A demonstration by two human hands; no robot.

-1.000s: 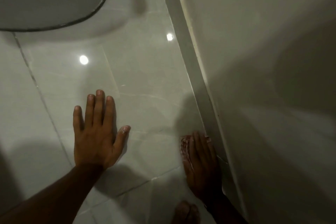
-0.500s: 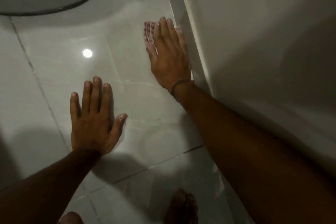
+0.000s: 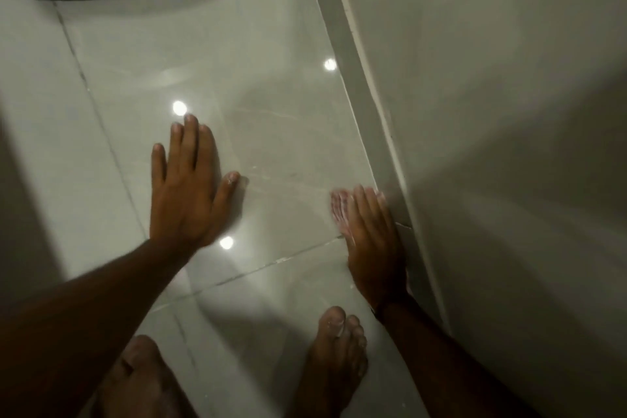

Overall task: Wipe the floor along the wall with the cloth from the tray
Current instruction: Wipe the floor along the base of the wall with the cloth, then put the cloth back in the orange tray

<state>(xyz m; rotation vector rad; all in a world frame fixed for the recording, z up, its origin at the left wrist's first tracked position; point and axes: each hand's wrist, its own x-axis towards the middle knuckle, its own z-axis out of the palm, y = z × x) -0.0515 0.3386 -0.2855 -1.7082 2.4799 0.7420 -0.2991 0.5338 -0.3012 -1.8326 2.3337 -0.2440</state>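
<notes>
Glossy pale floor tiles (image 3: 271, 132) meet a grey skirting (image 3: 369, 119) under the wall (image 3: 492, 78). Pink cloth (image 3: 340, 210) lies flat beneath the right hand (image 3: 373, 244), peeking out left of its fingers, which are pressed together against the skirting. Left hand (image 3: 186, 193) rests palm down well apart, fingers close, thumb spread. Two bare feet (image 3: 334, 360) stand just behind

Dim, soft; lamp glare spots on glossy floor (image 3: 271, 132); motion blur; shadowed wall (image 3: 509, 112).
</notes>
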